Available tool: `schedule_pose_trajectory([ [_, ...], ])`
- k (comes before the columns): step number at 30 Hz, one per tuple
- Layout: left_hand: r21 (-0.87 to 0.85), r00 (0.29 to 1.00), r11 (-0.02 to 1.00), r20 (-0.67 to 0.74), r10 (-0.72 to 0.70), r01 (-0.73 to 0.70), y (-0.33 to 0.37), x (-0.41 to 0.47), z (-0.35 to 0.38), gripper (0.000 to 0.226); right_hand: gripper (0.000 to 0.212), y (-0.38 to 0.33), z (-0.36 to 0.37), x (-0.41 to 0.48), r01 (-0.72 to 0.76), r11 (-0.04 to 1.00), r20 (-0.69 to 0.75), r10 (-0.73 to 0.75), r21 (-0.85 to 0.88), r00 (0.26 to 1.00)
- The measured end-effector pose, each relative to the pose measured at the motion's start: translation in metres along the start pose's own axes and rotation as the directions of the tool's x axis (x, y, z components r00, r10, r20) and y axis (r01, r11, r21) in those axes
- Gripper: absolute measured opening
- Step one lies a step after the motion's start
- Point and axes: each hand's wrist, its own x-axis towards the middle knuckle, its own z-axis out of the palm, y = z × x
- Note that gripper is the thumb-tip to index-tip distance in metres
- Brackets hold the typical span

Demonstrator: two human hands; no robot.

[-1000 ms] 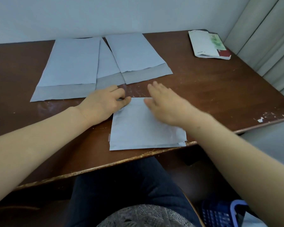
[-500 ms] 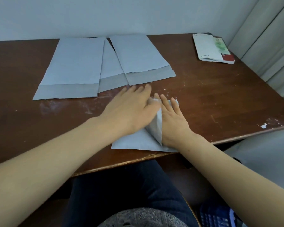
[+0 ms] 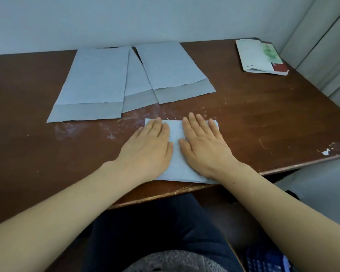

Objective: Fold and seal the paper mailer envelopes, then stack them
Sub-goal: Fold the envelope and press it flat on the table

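Head view: L hand (image 3: 147, 148) & R hand (image 3: 204, 146) lie side by side, palms down, fingers straight & flat, pressing on folded mailer (image 3: 175, 132); neither grips anything; folded mailer sits at near edge of table (image 3: 263, 124), approx. centre. Behind it: left mailer (image 3: 94, 81), middle mailer (image 3: 137, 83) & right mailer (image 3: 171, 69), unfolded, flaps toward the person, middle one partly overlapped by its neighbours; booklet (image 3: 261, 55) at far right corner, well apart.

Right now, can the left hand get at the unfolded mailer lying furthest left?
Probably yes: the left hand rests flat on the folded mailer, holding nothing, and only table surface separates it from that leftmost mailer.
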Motion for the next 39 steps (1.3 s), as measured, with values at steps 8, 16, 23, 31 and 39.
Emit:
schedule_pose_trajectory([
  [8, -0.017, 0.991, 1.000, -0.130, -0.009, 0.006, 0.021, 0.026, 0.008, 0.054, 0.053, 0.006, -0.010, 0.015, 0.087, 0.996, 0.021, -0.087, 0.012, 0.996],
  [16, -0.092, 0.987, 0.996, -0.157, -0.015, 0.000, 0.008, 0.024, 0.031, 0.055, 0.055, 0.001, -0.006, 0.009, -0.018, 0.991, -0.045, 0.024, 0.133, 0.999],
  [23, -0.093, 0.984, 0.996, -0.180, -0.010, -0.007, 0.006, 0.021, 0.036, 0.055, 0.054, 0.002, -0.002, 0.006, -0.001, 0.996, -0.066, 0.007, 0.086, 0.998],
  [31, -0.033, 0.975, 0.999, -0.224, 0.003, -0.011, 0.007, 0.022, 0.040, 0.078, 0.052, 0.001, 0.000, 0.008, -0.026, 0.999, -0.044, 0.028, 0.041, 0.999],
  [39, -0.054, 0.984, 0.999, -0.180, -0.005, -0.004, 0.006, 0.023, 0.035, 0.057, 0.053, 0.001, -0.003, 0.010, -0.042, 0.999, 0.014, 0.041, 0.033, 0.999],
])
